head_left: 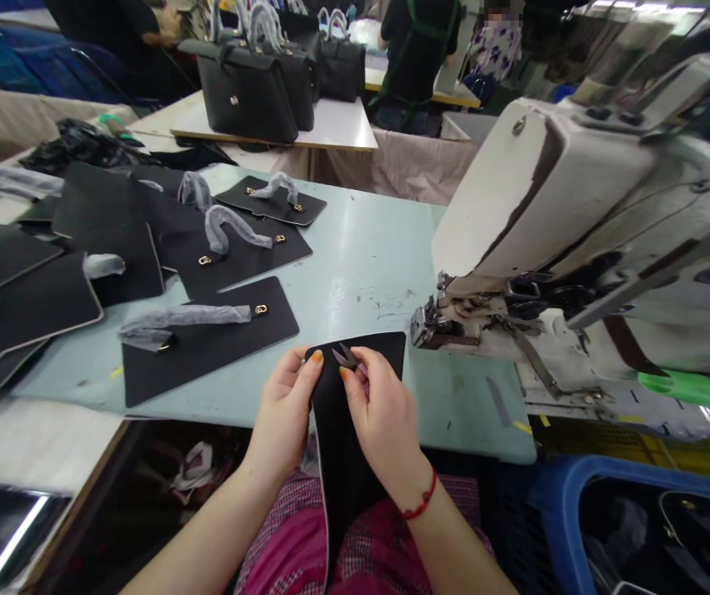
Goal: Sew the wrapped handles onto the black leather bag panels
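Head view, stock at a sewing table.

Item, in work: one flat black leather-like panel with a pale edge (334,430), lying partly on the near edge of the pale green table (367,248) and hanging down over the lap. No handle or gold fitting shows on its visible part.

Left hand (285,405): thumb and fingers closed on the panel's far left corner.

Right hand (385,413): closed around small dark metal snips (345,357), blades slightly parted, just above the panel near its far edge. Contact with a thread: cannot tell.

Fitted pieces, left of the hands: three black panels, near (218,364), middle (249,263) and far (310,208), each bearing a plastic-wrapped handle and gold hardware; judged further along, their handles already attached.

Farther left: overlapping black panels with pale edges (26,306), some with wrapped handles; remaining work on them not determinable.

Right: white industrial sewing machine (509,198), beside the panel.

Far: assembled black handbags (249,91), apparently the most complete stage.

State of work: trimming of the held panel judged under way, not finished.
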Demonstrator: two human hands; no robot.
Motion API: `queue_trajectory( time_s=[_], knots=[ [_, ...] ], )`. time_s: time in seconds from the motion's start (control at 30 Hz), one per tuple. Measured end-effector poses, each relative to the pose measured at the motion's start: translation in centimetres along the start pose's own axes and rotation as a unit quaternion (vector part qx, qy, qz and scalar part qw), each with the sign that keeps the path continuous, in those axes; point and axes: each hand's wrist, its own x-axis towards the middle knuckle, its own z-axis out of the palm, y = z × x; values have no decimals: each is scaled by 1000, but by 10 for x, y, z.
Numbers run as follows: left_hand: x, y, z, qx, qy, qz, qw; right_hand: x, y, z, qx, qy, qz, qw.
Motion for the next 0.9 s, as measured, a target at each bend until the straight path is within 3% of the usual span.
queue_trajectory(
  time_s=[0.53,0.9],
  knots=[
    [7,-5,-5,6,23,-13,1000,7,5,5,-15,-35,-9,999],
    [6,-9,-9,16,19,-19,1000,13,9,7,95,17,14,995]
  ],
)
